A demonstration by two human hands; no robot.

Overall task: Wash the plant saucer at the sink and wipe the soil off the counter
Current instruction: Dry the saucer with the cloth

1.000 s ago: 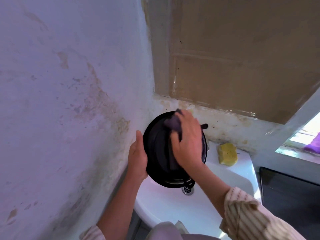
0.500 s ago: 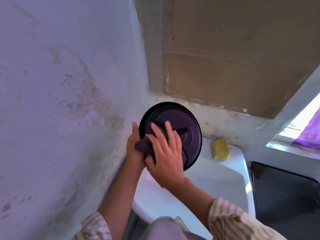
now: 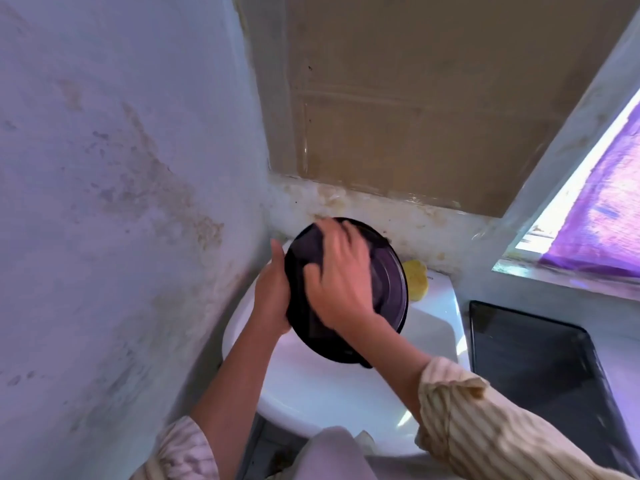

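While left hand (image 3: 272,299) grips saucer (image 3: 388,292), right hand (image 3: 341,289) presses cloth (image 3: 310,249).

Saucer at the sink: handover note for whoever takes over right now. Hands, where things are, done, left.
Left hand: grips the left rim of the black saucer, holding it tilted on edge above the white sink.
Right hand: presses a dark cloth against the saucer's face; the hand is motion-blurred.
Yellow sponge: on the sink's back ledge, right of the saucer, unused.
Black tray: on the counter right of the sink.
Done: saucer scrub under way; no running water visible.
Left: finish and put down the saucer, then wipe the counter. No soil shows in this view.
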